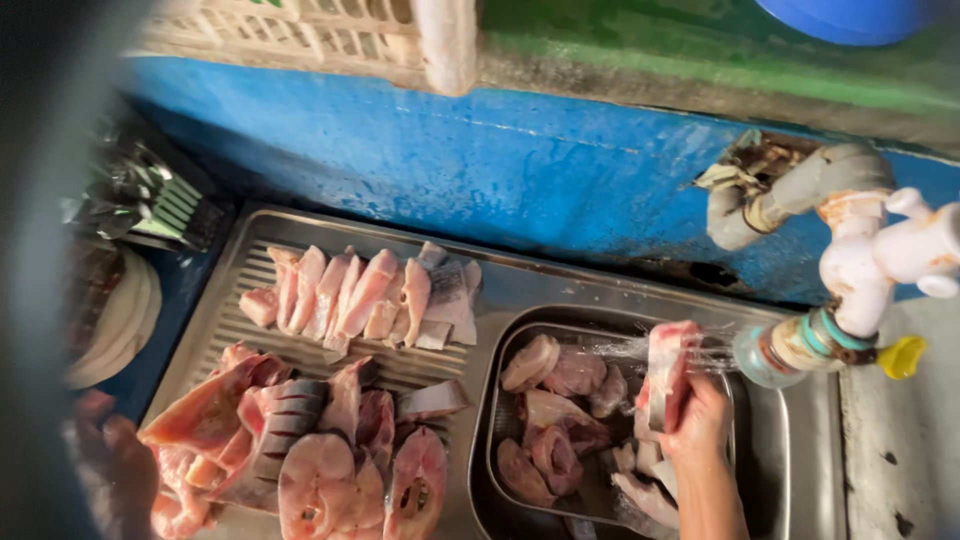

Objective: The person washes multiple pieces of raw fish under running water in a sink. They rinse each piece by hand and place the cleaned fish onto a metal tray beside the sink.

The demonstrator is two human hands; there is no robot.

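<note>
My right hand [697, 420] holds a pink fish slice [668, 365] upright under water spraying from a white tap [868, 270] with a plastic nozzle. It hangs over a metal tray [500, 400] of fish pieces [560, 410] in the sink basin. My left hand [120, 465] rests at the lower left edge, beside a pile of large fish steaks [310, 455] on the ribbed steel drainboard [230, 320]. What the left hand holds is hidden in shadow.
A row of cut fish slices [365, 295] lies at the back of the drainboard. A wet blue wall [450, 160] rises behind the sink. A pale plastic crate [300, 30] sits on the ledge above. Stacked plates [120, 320] stand at the left.
</note>
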